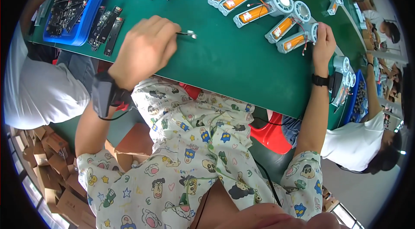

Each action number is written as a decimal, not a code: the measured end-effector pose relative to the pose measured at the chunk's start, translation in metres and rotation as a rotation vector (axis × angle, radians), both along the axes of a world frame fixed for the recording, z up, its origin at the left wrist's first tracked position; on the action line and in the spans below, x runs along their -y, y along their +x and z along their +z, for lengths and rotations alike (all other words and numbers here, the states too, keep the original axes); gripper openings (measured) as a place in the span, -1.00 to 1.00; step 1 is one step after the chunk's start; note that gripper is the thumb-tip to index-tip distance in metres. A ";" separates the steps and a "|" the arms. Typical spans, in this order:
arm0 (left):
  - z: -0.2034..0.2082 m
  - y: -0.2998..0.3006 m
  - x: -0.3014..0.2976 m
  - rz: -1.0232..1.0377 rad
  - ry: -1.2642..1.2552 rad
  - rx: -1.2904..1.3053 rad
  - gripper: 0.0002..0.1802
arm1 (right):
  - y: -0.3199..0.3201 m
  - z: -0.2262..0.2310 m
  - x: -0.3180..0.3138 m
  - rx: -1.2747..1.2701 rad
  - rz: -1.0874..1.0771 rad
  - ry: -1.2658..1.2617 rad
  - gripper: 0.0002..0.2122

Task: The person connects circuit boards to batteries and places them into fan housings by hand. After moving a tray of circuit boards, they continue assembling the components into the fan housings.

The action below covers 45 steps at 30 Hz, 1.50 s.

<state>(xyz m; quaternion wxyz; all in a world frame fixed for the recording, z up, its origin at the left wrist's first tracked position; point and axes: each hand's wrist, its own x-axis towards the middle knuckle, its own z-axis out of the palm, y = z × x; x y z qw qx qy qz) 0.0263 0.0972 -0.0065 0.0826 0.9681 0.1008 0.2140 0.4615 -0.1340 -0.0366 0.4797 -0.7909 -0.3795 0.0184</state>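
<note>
My left hand (149, 45) is closed, its fingers pinching a small thin dark piece with a white end (190, 34) above the green table. At the right, my right hand (324, 47) is closed at the round head of the nearest handheld fan body (295, 42). This grey-blue casing lies with its orange battery and thin wires facing up. Beside it is another fan body (283, 28) with the same orange battery. Several more fan bodies (237, 0) run in a row toward the far left.
A blue bin (82, 30) full of black parts stands at the left, with several black strips (113, 36) next to it. More fan bodies (341, 62) lie right of my right hand. Co-workers in white shirts (352, 149) sit on both sides. Cardboard boxes (56, 173) are piled behind.
</note>
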 end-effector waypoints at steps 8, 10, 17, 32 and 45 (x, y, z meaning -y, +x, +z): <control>-0.017 0.002 0.060 0.131 -1.432 0.500 -0.84 | -0.107 0.052 -0.005 0.082 0.175 0.119 -0.72; -0.017 -0.003 0.064 0.057 -1.509 0.584 -0.78 | -0.156 0.069 -0.047 0.391 0.471 0.067 -0.76; -0.020 -0.021 0.064 0.185 -1.360 0.745 -0.70 | -0.237 0.030 -0.158 0.148 0.684 0.066 -0.86; -0.018 -0.024 0.065 0.551 -1.109 0.610 -0.83 | -0.261 0.024 -0.122 0.344 1.165 0.288 -0.70; -0.009 -0.039 0.073 0.299 -1.240 0.451 -0.75 | -0.262 0.026 -0.121 -0.111 1.025 0.180 -0.82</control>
